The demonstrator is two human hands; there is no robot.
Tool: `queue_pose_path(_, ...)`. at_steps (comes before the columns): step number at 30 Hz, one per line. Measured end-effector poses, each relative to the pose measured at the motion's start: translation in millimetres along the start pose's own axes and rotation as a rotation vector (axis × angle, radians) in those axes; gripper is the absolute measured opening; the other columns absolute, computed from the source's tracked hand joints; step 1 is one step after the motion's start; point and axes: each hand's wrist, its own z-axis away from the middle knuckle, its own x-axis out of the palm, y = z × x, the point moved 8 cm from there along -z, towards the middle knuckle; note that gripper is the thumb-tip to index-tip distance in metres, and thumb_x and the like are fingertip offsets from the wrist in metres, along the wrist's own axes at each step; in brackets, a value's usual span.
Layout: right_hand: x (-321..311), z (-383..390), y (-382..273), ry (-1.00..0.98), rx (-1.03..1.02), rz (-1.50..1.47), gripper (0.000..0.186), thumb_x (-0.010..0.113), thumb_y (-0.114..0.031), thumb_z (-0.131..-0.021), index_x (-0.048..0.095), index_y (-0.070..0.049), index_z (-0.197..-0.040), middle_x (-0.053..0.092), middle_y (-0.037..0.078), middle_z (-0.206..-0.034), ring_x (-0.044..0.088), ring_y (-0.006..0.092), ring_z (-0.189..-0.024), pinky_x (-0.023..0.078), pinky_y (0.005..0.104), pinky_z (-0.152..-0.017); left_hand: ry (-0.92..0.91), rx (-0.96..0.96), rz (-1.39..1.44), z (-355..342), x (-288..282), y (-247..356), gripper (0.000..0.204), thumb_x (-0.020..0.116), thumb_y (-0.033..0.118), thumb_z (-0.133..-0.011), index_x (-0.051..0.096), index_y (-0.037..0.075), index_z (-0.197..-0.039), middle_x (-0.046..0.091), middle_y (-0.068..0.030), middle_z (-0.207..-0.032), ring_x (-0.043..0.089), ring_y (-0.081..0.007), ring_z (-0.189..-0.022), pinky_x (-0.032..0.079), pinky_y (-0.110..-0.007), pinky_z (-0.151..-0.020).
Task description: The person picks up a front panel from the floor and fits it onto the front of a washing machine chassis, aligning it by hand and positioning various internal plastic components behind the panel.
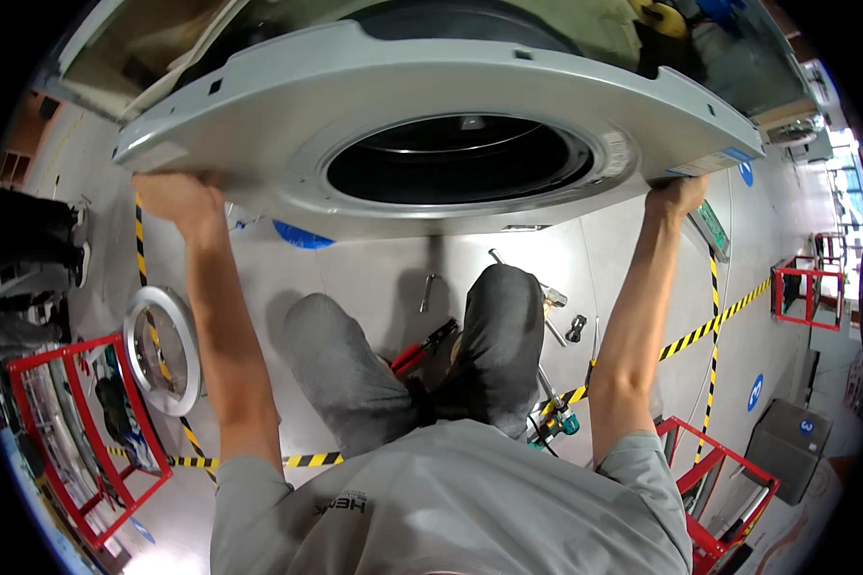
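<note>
Two-handed support of a front panel. The silver-grey front panel (259,139), pierced by a large round opening, spans the upper part of the frame, before the open-topped cabinet (753,48) along the upper edge. The left hand (177,198) is closed on the panel's lower left corner; the right hand (679,196) is closed on its lower right corner. The fingertips are largely hidden, so their exact hold cannot be told. Both arms reach up nearly straight, and the panel sits roughly level between them. Good handling probably calls for equal lift at both ends, since a wide sheet may twist under uneven load, and for fingers kept out of the gap at the cabinet. Foot placement also deserves care: a wrench (427,292), red-handled pliers (408,358) and a hammer (552,297) lie about the knees at lower centre. A pale ring (192,359) stands apart at left.
</note>
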Motion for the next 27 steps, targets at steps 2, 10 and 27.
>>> queue_pose_path(2,-4,0,-2,0.05,0.015,-0.019,0.029,0.048,-0.02,-0.087,0.055,0.0,-0.107,0.06,0.01,-0.1,0.058,0.0224,-0.092,0.047,0.0352,-0.08,0.008,-0.027,-0.03,3,2,-5,0.036,0.037,0.026,-0.09,0.054,0.002,-0.11,0.054,-0.0145,-0.112,0.057,-0.03,-0.094,0.052,-0.043,-0.079)
queue_pose_path(10,4,15,-1,0.199,0.09,-0.059,0.031,0.043,-0.023,-0.089,0.056,-0.002,-0.108,0.059,0.009,-0.105,0.056,0.0216,-0.096,0.044,0.0341,-0.083,0.085,-0.072,-0.021,3,2,9,0.04,0.041,0.032,-0.088,0.053,0.002,-0.111,0.053,-0.0145,-0.112,0.057,-0.0338,-0.096,0.055,-0.05,-0.072)
queue_pose_path(27,-13,11,19,0.2,0.105,-0.046,0.031,0.043,-0.028,-0.091,0.055,-0.003,-0.106,0.058,0.007,-0.101,0.056,0.0185,-0.093,0.045,0.0326,-0.08,0.061,-0.092,0.018,-1,1,10,0.038,0.043,0.031,-0.089,0.052,0.006,-0.115,0.054,-0.0136,-0.116,0.056,-0.0323,-0.102,0.052,-0.054,-0.076)
